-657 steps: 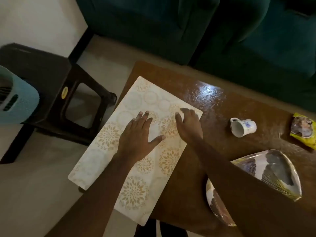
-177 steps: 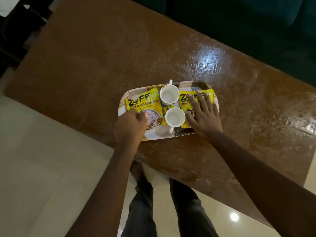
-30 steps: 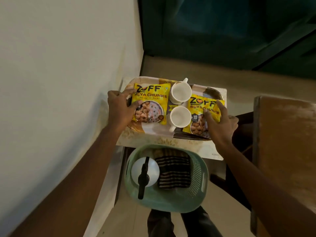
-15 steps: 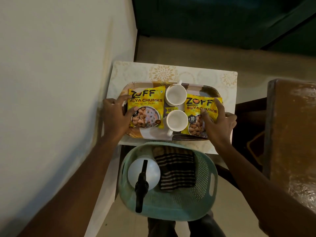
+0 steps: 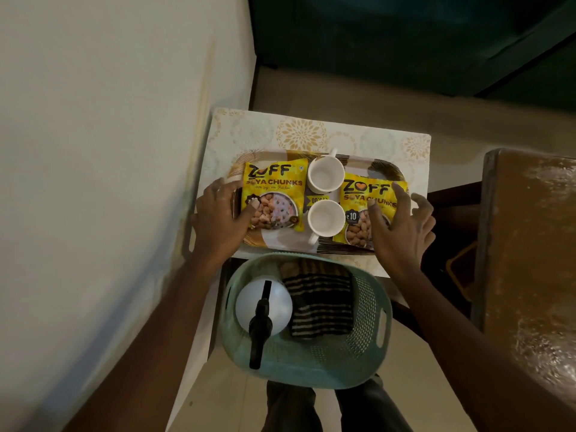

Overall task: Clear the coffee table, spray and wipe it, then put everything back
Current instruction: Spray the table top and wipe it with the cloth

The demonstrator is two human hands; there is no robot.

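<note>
The tray (image 5: 280, 243) of two yellow packets (image 5: 274, 194) and two white cups (image 5: 325, 177) is set on a patterned mat (image 5: 299, 132) over a dark stool (image 5: 452, 201), its left end gripped by the left hand (image 5: 218, 219) while the right hand (image 5: 402, 232) is held loose, fingers spread, thumb on the right packet (image 5: 361, 190). A green basket (image 5: 311, 360) with a spray bottle (image 5: 265, 304) and cloth (image 5: 321, 300) is seen just before the near edge; a pale wall (image 5: 109, 151) is met at left, the brown bench (image 5: 530, 244) at right, bare floor (image 5: 343, 88) beyond.

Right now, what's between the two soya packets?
Two upright white cups, far cup and near cup, with a yellow wrapper showing between them. Head view.
</note>
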